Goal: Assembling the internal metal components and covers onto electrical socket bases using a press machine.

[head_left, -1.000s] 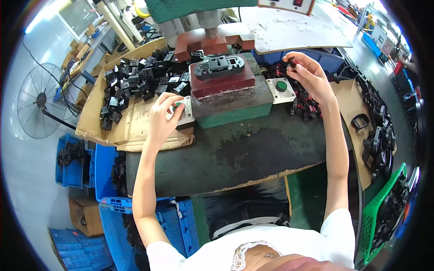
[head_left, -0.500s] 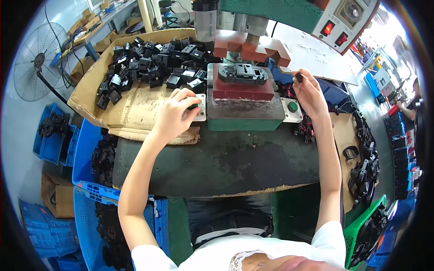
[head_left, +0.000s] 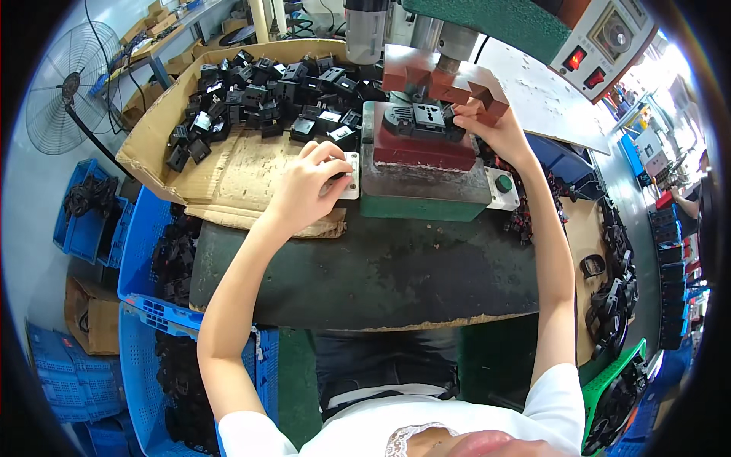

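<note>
A dark grey plastic housing (head_left: 426,120) with socket openings lies on the maroon block (head_left: 422,151) of a green press base (head_left: 426,204). My right hand (head_left: 495,133) reaches under the press head, its fingers pinched together at the housing's right end. What those fingers hold, if anything, is hidden. My left hand (head_left: 311,183) is closed over the left metal button plate (head_left: 352,177), with something dark under the curled fingers that I cannot make out. On the right plate stands a green push button (head_left: 503,183), untouched.
Above the housing hangs the notched reddish-brown press head (head_left: 445,80). A cardboard tray (head_left: 228,171) of black plug adapters (head_left: 285,95) stands at left. Blue crates (head_left: 137,251) flank the dark table (head_left: 381,274). A switch panel (head_left: 605,46) is at upper right; a green basket (head_left: 609,404) sits lower right.
My right hand has moved left from beside the press, bringing a small dark piece to the housing's right end. My left hand stays at the left button plate. The view has shifted slightly.
</note>
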